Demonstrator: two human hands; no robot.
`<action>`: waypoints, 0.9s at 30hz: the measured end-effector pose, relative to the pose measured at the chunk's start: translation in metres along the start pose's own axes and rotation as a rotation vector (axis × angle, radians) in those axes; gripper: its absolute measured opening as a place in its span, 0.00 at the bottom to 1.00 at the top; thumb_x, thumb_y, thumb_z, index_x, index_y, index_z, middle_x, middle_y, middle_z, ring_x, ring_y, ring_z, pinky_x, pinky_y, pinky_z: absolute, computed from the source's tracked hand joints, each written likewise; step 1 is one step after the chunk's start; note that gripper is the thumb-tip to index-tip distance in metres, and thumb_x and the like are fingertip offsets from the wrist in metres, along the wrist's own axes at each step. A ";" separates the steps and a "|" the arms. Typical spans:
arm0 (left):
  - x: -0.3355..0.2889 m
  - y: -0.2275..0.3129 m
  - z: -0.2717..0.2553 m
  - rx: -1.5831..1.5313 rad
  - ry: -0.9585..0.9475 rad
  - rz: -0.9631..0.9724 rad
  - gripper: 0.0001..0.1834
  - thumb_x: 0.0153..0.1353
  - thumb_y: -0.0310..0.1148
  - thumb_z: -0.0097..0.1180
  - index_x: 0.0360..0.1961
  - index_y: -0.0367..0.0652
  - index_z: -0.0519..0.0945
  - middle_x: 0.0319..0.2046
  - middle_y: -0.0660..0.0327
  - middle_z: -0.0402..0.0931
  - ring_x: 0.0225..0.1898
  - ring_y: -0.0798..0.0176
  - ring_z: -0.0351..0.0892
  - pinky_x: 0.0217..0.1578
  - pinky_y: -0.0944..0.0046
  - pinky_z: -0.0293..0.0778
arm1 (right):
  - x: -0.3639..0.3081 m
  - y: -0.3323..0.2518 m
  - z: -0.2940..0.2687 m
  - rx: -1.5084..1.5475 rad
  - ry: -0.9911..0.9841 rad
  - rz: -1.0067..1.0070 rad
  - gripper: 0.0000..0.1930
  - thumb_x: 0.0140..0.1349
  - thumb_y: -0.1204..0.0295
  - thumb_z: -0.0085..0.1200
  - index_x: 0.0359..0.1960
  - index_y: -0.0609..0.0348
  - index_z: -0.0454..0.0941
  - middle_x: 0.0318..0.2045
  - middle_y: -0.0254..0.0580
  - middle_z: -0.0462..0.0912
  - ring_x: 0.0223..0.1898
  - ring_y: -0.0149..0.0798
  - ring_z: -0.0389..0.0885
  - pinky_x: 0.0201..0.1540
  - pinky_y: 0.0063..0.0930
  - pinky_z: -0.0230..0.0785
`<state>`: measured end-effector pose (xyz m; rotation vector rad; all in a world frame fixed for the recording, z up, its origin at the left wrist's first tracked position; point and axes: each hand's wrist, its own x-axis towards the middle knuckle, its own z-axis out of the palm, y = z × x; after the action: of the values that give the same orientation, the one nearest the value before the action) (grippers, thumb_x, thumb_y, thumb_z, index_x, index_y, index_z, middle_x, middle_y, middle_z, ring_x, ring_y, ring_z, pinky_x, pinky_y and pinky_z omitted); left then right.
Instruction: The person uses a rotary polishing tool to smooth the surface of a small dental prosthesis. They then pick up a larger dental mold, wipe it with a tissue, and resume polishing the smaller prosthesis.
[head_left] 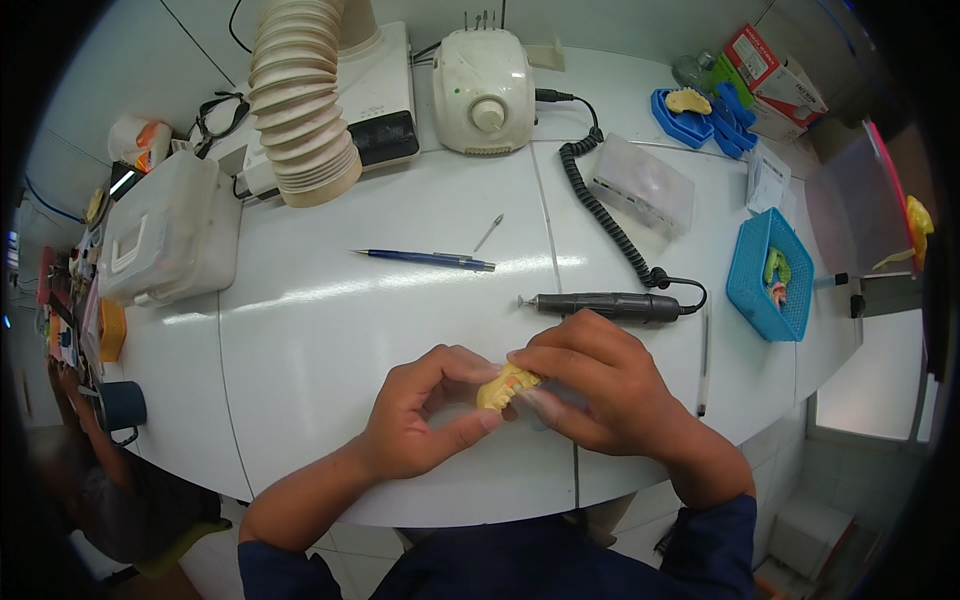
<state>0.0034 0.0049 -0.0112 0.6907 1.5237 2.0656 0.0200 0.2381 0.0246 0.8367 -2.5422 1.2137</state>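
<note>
Between my two hands, above the near part of the white table, is a yellow dental cast with a pinkish patch among its teeth. My left hand grips its left end between thumb and fingers. The fingers of my right hand close on its right end and cover part of it. Just beyond my right hand lies a black dental handpiece with a small metal tip pointing left. Its coiled cord runs back to a white control unit.
A blue mechanical pencil and a loose bur lie mid-table. A ribbed suction hose hangs at the back left, near a white case. On the right stand a clear box and a blue basket. Another person sits far left.
</note>
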 end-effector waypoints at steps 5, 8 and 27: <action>0.006 0.014 -0.005 -0.362 -0.014 -0.412 0.19 0.68 0.26 0.55 0.58 0.31 0.69 0.45 0.50 0.79 0.44 0.56 0.85 0.50 0.59 0.80 | -0.004 0.005 -0.001 0.050 -0.034 0.097 0.16 0.55 0.74 0.66 0.46 0.59 0.82 0.35 0.41 0.82 0.34 0.44 0.80 0.36 0.34 0.75; 0.005 0.012 -0.007 -0.407 -0.024 -0.446 0.19 0.71 0.30 0.51 0.59 0.31 0.69 0.44 0.49 0.80 0.42 0.56 0.85 0.48 0.59 0.81 | 0.000 -0.003 -0.008 0.108 -0.043 0.170 0.15 0.56 0.73 0.67 0.46 0.59 0.83 0.34 0.42 0.83 0.34 0.44 0.82 0.37 0.34 0.76; 0.001 0.007 -0.010 -0.548 -0.039 -0.450 0.17 0.70 0.32 0.51 0.52 0.30 0.72 0.38 0.48 0.80 0.36 0.53 0.87 0.42 0.56 0.84 | 0.002 -0.005 -0.012 0.191 -0.087 0.104 0.15 0.54 0.75 0.67 0.45 0.59 0.83 0.36 0.43 0.85 0.36 0.43 0.84 0.39 0.33 0.77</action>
<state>-0.0048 -0.0035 -0.0074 0.1571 0.9088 1.9592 0.0208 0.2438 0.0367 0.8220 -2.5981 1.5026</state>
